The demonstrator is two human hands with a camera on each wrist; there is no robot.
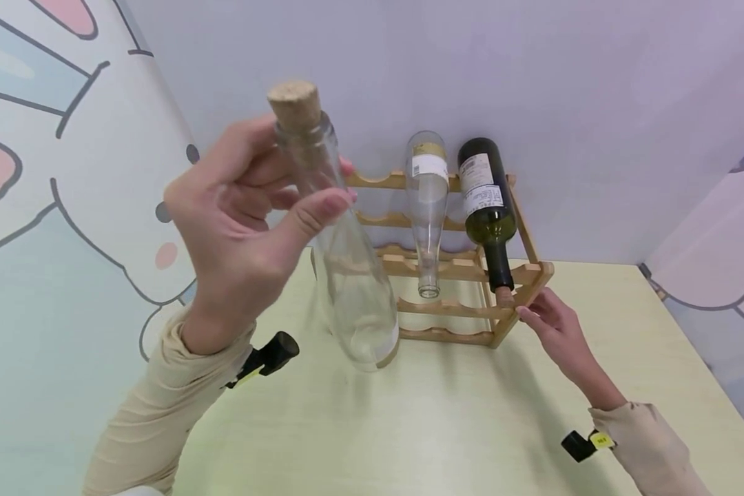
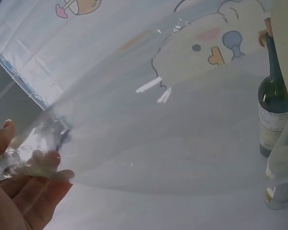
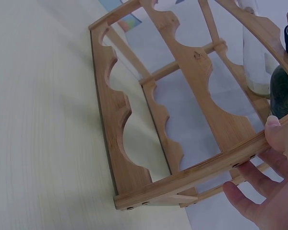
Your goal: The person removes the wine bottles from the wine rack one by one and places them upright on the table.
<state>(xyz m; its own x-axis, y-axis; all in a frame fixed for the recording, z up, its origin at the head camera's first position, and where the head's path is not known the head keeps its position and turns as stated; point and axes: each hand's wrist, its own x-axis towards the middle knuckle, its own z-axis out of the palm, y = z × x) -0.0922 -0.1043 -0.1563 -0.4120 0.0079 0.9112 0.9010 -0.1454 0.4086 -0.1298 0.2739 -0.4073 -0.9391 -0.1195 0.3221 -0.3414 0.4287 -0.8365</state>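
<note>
My left hand (image 1: 235, 234) grips a clear glass bottle (image 1: 362, 303) by its neck, raised in front of the rack's left side. A cork (image 1: 294, 107) sits in its mouth, and its base points down. In the left wrist view, the bottle's transparent body (image 2: 173, 139) fills the middle. My right hand (image 1: 554, 331) holds the wooden wine rack (image 1: 446, 336) at its front right post; the right wrist view shows the thumb above the post (image 3: 197, 172) and fingers below. On the top tier lie a clear bottle (image 1: 430, 207) and a corked dark green bottle (image 1: 486, 189), necks toward me.
The rack stands on a pale wooden table (image 1: 421, 427) close to the back wall (image 1: 372, 62). Scalloped bars form its lower tiers (image 3: 117, 108). Cartoon-printed panels (image 1: 118, 172) flank the table left and right.
</note>
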